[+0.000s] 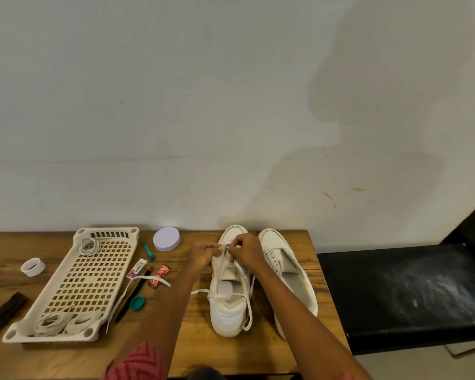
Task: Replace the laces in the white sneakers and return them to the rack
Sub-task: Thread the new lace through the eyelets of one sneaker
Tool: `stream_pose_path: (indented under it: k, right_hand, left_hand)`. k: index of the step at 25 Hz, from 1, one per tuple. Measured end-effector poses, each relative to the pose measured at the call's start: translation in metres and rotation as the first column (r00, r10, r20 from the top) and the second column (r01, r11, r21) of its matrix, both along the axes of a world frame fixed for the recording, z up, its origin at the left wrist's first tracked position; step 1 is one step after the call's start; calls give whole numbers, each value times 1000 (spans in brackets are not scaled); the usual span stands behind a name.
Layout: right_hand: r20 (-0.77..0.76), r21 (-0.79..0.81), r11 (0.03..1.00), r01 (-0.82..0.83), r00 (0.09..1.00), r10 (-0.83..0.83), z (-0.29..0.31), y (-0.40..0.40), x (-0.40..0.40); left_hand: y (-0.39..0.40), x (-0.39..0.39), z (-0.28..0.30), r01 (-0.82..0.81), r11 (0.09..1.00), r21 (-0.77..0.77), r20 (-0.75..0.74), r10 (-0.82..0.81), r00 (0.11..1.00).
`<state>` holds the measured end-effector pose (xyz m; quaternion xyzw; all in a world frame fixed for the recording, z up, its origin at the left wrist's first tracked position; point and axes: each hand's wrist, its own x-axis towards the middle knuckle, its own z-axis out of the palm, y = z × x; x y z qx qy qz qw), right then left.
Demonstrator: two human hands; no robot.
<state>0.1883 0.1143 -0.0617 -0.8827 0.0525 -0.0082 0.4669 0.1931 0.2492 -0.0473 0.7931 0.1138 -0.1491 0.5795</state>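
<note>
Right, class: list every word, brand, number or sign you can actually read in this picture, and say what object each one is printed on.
"comlim", as best it reads, though the letters are small: on the small white and purple box lying on the table beside the tray.
The red wrapper carries print that is too small and blurred to read.
Nothing readable on the sneakers, the white lid or the tape roll.

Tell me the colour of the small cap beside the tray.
Teal cap, seen in the head view.

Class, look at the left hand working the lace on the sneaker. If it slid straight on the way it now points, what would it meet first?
The left hand points right, across the left sneaker. It would most likely meet the right hand first, as both pinch the lace there; depth is unclear.
</note>
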Motion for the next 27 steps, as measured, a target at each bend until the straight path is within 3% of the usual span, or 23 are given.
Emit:
stream_pose_path:
  k: [5,11,16,19,22,27]
  right_hand:
    - [-42,-100,994,34,998,-38,-4,7,3]
    - [-77,11,999,43,996,-42,-2,1,3]
    - [-128,-97,982,162,976,-173,-1,16,2]
    - [-126,-80,984,156,978,-166,-3,17,1]
    - [-93,-82,988,132,986,-139,-1,12,-2]
    - [-78,-147,980,137,986,-150,2,13,-6]
  left_hand:
    - [0,2,0,17,999,32,-8,-17,1000]
    - [-2,5,3,69,983,167,36,-76,996]
    - [-3,8,6,155,951,269,83,-183,980]
    - [-4,10,4,113,950,290,123,-154,980]
    - [-11,10,-6,23,884,467,208,-135,969]
    - [-19,3,-18,-57,886,460,300,-94,949]
